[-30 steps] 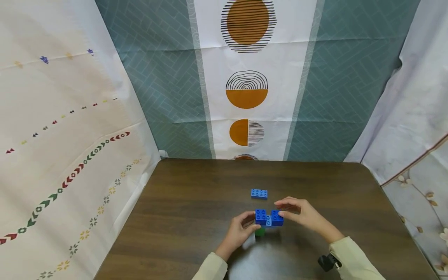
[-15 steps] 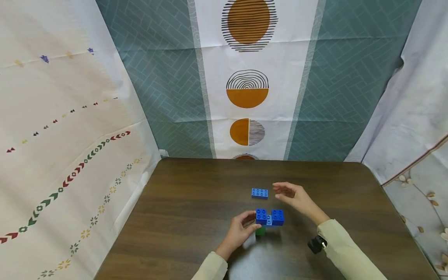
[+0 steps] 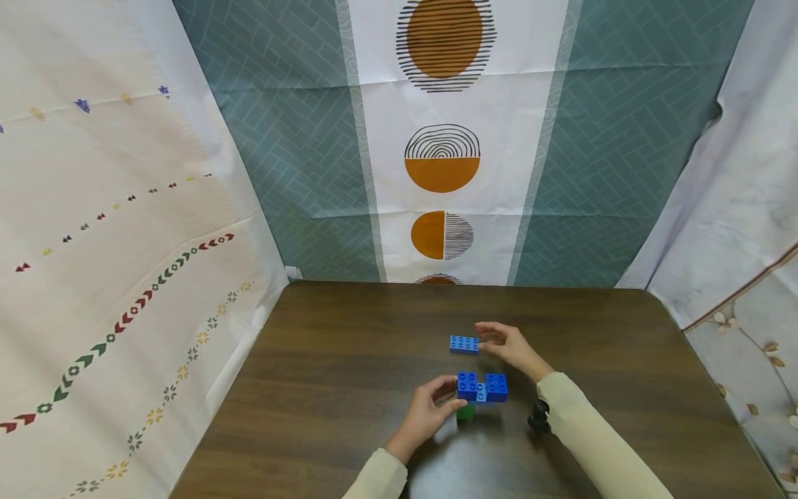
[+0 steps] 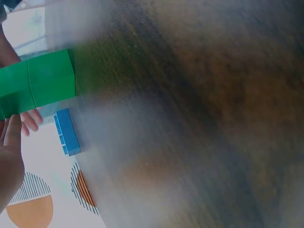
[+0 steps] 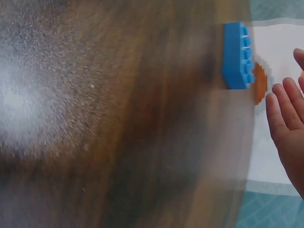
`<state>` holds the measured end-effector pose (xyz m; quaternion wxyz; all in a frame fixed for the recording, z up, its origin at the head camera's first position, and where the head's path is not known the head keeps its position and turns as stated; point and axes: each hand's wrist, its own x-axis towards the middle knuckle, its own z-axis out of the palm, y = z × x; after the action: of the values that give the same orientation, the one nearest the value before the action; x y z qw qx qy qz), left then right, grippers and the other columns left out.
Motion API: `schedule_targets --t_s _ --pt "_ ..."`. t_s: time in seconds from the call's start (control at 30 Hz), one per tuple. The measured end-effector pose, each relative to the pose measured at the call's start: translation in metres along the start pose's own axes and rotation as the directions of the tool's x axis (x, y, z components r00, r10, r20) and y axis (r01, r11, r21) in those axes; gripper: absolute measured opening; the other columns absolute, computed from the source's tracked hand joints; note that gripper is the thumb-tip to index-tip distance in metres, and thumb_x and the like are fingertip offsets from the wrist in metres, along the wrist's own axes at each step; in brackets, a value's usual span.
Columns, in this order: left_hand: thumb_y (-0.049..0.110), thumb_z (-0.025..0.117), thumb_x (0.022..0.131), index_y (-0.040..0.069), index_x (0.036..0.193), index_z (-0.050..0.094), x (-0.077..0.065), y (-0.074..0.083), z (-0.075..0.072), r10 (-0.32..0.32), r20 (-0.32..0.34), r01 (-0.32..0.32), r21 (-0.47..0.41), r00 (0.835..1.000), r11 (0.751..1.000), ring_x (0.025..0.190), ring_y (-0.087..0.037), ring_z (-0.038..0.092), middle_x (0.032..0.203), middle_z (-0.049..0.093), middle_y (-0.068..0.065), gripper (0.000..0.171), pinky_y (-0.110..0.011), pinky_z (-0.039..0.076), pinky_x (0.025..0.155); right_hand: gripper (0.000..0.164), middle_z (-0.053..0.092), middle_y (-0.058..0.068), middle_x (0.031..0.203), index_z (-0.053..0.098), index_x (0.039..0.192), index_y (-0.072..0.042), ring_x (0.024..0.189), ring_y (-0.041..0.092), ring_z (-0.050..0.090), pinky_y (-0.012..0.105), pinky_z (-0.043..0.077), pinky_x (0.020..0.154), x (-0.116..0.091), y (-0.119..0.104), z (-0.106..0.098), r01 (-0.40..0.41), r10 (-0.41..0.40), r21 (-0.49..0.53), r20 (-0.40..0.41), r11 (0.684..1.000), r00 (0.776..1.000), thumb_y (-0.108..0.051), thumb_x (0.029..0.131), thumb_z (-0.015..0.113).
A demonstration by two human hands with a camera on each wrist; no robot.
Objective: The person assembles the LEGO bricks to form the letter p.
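My left hand (image 3: 426, 414) grips the left side of a small block build, thumb in front and fingers behind. Its base is a stack of green blocks (image 4: 51, 78), mostly hidden in the head view. A light blue block (image 3: 481, 392) lies across it, topped by two dark blue blocks, the left one (image 3: 467, 385) and the right one (image 3: 497, 387), with a gap between. Farther back, a loose light blue block (image 3: 464, 344) with two rows of studs lies on the table. My right hand (image 3: 512, 350) is just right of it, fingers apart and holding nothing.
The dark wooden table (image 3: 337, 360) ends at a back edge against a patterned cloth (image 3: 280, 173). White printed cloths hang on the left (image 3: 125, 291) and right. A black device (image 3: 539, 418) sits on the right wrist.
My right hand has let go of the right dark blue block and moved back and left toward the loose light blue block. My left hand keeps its hold on the build.
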<state>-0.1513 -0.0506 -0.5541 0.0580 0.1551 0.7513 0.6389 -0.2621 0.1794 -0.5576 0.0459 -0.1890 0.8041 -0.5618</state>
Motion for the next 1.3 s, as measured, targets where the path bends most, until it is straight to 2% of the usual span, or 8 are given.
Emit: schedule_targets --t_s 0.17,0.4,0.5,0.73,1.0,1.3 --pt "0.0 0.068 0.087 -0.006 0.117 0.061 0.0 0.003 0.001 0.03 -0.004 -0.03 -0.003 1.0 1.0 0.11 -0.038 0.06 0.115 0.064 -0.023 0.031 -0.042 0.051 0.093 0.047 0.053 0.029 0.131 0.05 0.132 0.009 0.117 0.045 0.053 0.051 0.049 0.094 0.005 0.009 0.005 -0.048 0.048 -0.011 -0.007 0.999 0.999 -0.003 0.089 0.067" --pt "0.009 0.07 0.088 0.002 0.12 0.063 -0.001 -0.004 0.002 -0.01 0.008 0.01 -0.012 1.0 1.0 0.112 -0.028 0.061 0.118 0.065 -0.015 0.033 -0.033 0.052 0.092 0.047 0.054 0.025 0.132 0.052 0.133 0.005 0.119 0.042 0.053 0.052 0.049 0.095 0.007 0.018 0.011 -0.132 0.131 -0.043 -0.012 0.99 0.991 -0.006 0.09 0.068" --pt "0.01 0.07 0.087 0.003 0.119 0.063 -0.001 -0.006 0.002 -0.01 0.009 0.01 -0.028 1.0 1.0 0.111 -0.026 0.062 0.118 0.066 -0.014 0.033 -0.033 0.053 0.092 0.046 0.055 0.026 0.13 0.053 0.131 0.006 0.117 0.042 0.054 0.05 0.05 0.094 0.006 0.022 0.013 -0.143 0.143 -0.038 -0.01 0.989 0.99 -0.007 0.09 0.067" --pt "0.004 0.07 0.087 -0.002 0.118 0.063 -0.001 -0.005 0.003 0.016 -0.002 -0.016 -0.028 1.0 0.999 0.11 -0.029 0.062 0.116 0.066 -0.018 0.033 -0.035 0.053 0.092 0.041 0.059 0.026 0.124 0.057 0.126 0.007 0.111 0.041 0.057 0.049 0.051 0.092 0.007 0.025 0.018 -0.116 0.114 -0.053 -0.029 0.992 0.993 -0.003 0.087 0.07" --pt "0.007 0.07 0.087 0.0 0.119 0.062 -0.001 -0.005 0.001 0.009 0.006 -0.009 -0.028 1.0 1.0 0.111 -0.026 0.062 0.117 0.066 -0.015 0.034 -0.034 0.052 0.093 0.035 0.063 0.021 0.113 0.064 0.119 0.003 0.1 0.033 0.061 0.046 0.055 0.086 0.008 0.025 0.022 -0.119 0.114 -0.122 -0.048 0.985 0.992 0.001 0.084 0.071" --pt "0.005 0.07 0.087 -0.001 0.119 0.062 0.001 -0.007 0.0 0.025 0.001 -0.025 -0.029 1.0 0.999 0.111 -0.028 0.062 0.117 0.065 -0.017 0.034 -0.033 0.052 0.093 0.032 0.065 0.018 0.109 0.067 0.114 0.001 0.097 0.031 0.061 0.045 0.055 0.083 0.009 0.024 0.02 -0.103 0.096 -0.144 -0.052 0.984 0.994 -0.001 0.083 0.073"
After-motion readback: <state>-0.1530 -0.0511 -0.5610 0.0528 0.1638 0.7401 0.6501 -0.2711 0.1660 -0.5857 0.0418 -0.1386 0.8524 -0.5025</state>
